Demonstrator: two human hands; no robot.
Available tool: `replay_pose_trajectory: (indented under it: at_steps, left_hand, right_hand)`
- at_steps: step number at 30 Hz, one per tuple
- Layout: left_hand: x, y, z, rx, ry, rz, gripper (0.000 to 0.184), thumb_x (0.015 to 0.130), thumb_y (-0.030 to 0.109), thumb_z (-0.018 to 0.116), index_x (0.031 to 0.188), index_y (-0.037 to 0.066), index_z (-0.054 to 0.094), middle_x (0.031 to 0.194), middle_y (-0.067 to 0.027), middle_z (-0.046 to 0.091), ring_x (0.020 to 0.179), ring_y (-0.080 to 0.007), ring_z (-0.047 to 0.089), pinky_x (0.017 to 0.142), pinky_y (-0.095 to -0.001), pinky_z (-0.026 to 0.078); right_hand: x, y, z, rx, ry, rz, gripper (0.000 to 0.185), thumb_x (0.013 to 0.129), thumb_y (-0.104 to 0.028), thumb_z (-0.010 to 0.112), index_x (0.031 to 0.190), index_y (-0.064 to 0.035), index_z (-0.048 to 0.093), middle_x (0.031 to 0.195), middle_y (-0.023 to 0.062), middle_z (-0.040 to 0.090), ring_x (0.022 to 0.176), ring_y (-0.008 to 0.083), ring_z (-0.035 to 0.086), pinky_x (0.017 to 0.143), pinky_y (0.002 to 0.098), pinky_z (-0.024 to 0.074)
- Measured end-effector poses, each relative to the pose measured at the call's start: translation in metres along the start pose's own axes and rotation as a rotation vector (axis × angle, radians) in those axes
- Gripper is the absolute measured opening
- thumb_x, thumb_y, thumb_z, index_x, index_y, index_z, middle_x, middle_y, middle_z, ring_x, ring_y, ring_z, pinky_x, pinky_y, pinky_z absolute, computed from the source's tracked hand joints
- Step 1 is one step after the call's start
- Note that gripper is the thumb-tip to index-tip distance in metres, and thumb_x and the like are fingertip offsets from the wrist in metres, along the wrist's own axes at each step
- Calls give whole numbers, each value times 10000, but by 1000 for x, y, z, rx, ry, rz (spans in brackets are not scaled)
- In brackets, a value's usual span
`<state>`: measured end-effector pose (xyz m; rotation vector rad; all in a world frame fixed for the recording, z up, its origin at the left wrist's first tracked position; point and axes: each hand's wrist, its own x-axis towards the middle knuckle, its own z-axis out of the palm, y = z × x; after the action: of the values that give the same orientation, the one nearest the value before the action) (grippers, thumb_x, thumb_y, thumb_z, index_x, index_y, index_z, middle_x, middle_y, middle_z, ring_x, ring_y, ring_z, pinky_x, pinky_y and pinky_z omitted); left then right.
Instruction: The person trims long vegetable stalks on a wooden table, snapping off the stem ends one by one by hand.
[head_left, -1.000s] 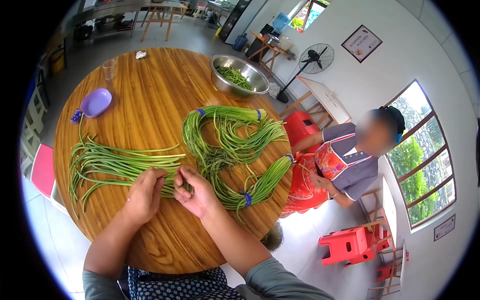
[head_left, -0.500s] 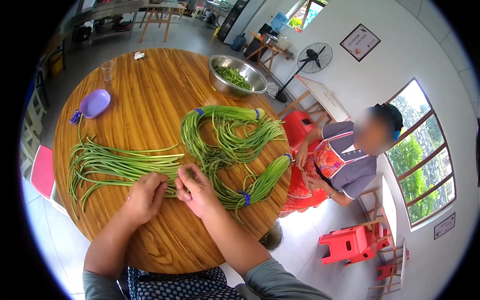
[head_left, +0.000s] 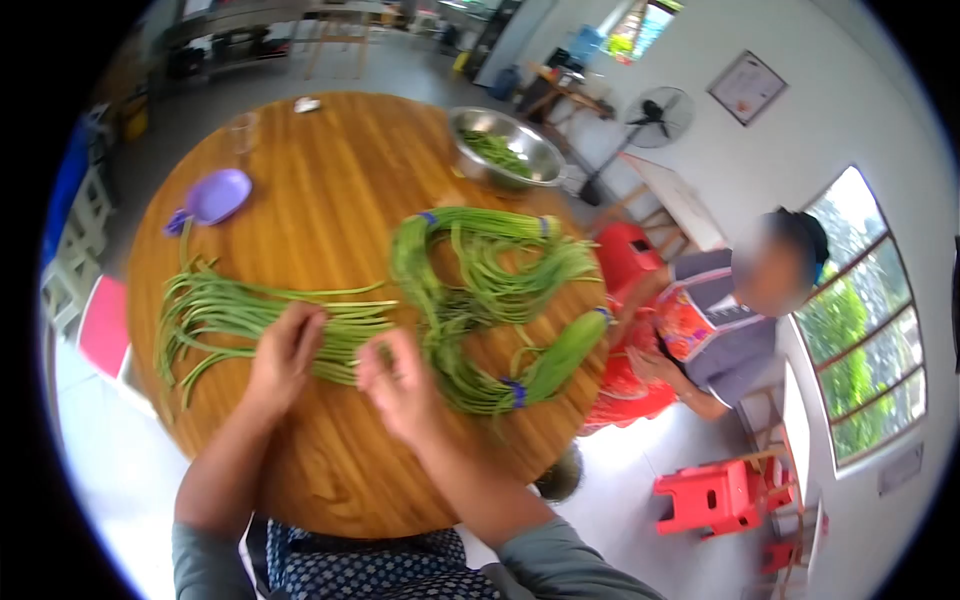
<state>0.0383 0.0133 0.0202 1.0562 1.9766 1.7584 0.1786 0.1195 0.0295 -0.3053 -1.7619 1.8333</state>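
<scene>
Long green stems (head_left: pixel 225 310) lie loose on the left of the round wooden table (head_left: pixel 340 480). My left hand (head_left: pixel 287 350) is over their near side, its fingers closed together; anything between them is hidden. Just right of it, my right hand (head_left: pixel 398 380) is at the stems' cut ends with curled fingers, blurred, its contents too small to make out. To the right lie a curved bundle (head_left: pixel 412 265) with blue ties and another tied bundle (head_left: pixel 565 355) near the table's edge.
A steel bowl (head_left: pixel 508 150) of cut green pieces stands at the back right. At the back left are a purple dish (head_left: pixel 218 196), a clear cup (head_left: pixel 243 132) and crumpled white paper (head_left: pixel 306 104). A person (head_left: pixel 700 310) in a red apron sits at the right.
The view has shifted, so the table appears farther right. My hands have moved slightly apart, with the left one raised a little. The other person's hands have also moved.
</scene>
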Motion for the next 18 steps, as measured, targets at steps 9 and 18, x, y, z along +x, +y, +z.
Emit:
replay_pose_trajectory:
  at_steps: [9, 18]
  left_hand:
    - [-17, 4, 14, 11, -303, 177, 576, 932, -57, 515, 1458, 46, 303, 927, -156, 616, 868, -265, 646, 795, -336, 521]
    - [-13, 10, 4, 201, -319, 202, 228, 959, 107, 594, 1166, 21, 550, 872, -169, 661, 808, -311, 671, 699, -385, 522]
  right_hand:
    - [11, 4, -21, 397, 3, 387, 128, 1019, -220, 533, 989, -99, 507, 824, 66, 563, 511, 85, 393, 483, 238, 320]
    - [15, -6, -30, 447, 48, 396, 89, 989, -154, 590, 977, -99, 522, 787, 23, 494, 537, 76, 360, 496, 210, 292]
